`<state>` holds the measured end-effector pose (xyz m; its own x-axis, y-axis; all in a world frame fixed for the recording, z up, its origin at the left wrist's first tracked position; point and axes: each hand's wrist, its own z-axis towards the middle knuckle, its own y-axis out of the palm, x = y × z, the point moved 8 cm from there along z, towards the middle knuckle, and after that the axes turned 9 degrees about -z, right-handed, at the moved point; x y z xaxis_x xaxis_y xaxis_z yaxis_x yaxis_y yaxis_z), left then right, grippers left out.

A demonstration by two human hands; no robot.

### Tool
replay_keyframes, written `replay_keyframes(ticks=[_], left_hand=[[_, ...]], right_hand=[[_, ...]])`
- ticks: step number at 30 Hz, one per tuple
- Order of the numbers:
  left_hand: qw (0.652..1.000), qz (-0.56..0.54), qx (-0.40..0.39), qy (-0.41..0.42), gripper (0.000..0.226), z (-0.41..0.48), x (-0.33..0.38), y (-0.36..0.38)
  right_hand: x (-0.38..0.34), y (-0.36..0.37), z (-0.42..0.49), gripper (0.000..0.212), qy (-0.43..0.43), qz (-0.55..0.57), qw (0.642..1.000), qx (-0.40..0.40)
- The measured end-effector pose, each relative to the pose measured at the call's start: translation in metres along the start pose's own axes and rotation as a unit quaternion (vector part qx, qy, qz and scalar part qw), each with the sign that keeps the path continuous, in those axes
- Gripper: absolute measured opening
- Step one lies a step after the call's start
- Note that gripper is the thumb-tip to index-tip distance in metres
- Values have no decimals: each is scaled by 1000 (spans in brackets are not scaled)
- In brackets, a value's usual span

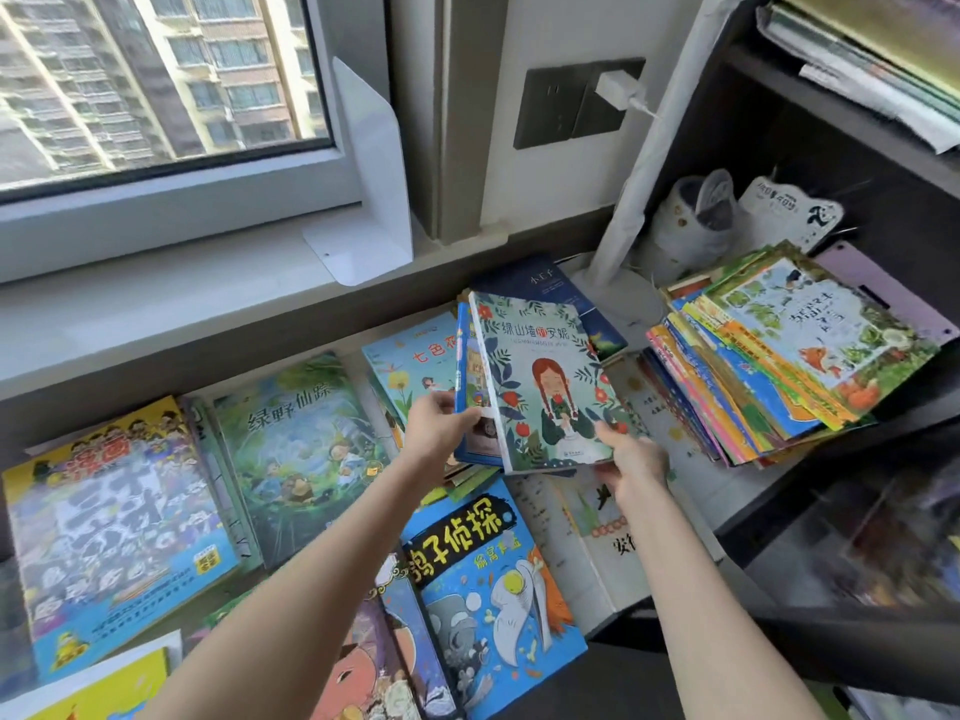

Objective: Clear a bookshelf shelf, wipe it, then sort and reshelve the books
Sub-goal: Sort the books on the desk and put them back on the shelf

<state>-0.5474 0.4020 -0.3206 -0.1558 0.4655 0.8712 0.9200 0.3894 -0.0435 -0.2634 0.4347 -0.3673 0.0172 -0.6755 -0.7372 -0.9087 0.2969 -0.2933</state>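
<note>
A white book with a red-haired girl on its cover (545,376) is held tilted above the spread of books. My right hand (631,459) grips its lower right corner. My left hand (439,426) grips the lower left edge of a blue-spined book (470,397) that stands just behind it. A dark blue book (561,288) lies behind both. Many picture books lie flat on the white surface (696,491), among them a green forest book (296,449) and a blue detective book (483,589). A slanted stack of thin picture books (779,366) sits in the dark bookshelf (810,111) at right.
A white bookend (363,200) stands on the window sill (156,304) at the back. In the shelf compartment sit a plastic-wrapped cup (696,220) and a small calendar (789,210). A charger (618,90) is plugged into the wall socket. Papers lie on the upper shelf.
</note>
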Motion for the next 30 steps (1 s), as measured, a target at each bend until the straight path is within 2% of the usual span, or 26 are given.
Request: replay_keyframes(ticks=[2,3,7,12,13,17,22,26,28,30], left_hand=[[999,37,13,12,13,-1,10,-17],[999,45,22,15,15,-2,14,-29],[997,42,64,15,12,-12,26,-102],[976,120,170,72,10,-43,64,-222],[967,145,196,80,10,-53,70,-240],[931,221,281,81,13,-99,75,-299],[919,185,341,70,12,-137,61,-354],[931,90,349,55,10,-140,43,-374],[939,45,339,42,10,-138,36,-371],[946,17,322,28,10,-134,31,-360]], right_hand=[[-23,-5,-21,45,-35,11,999,26],[-33,-6,-28,40,-52,26,998,19],[-58,-6,-54,48,-133,32,991,0],[-60,35,-101,26,-175,5,982,-64],[-55,50,-109,26,-170,-3,982,-84],[-26,117,-142,57,-135,-26,980,-143],[15,183,-170,55,-108,-45,979,-168],[45,228,-179,54,-55,-58,978,-192],[65,243,-177,46,-30,-107,973,-204],[71,245,-175,31,-65,-207,956,-196]])
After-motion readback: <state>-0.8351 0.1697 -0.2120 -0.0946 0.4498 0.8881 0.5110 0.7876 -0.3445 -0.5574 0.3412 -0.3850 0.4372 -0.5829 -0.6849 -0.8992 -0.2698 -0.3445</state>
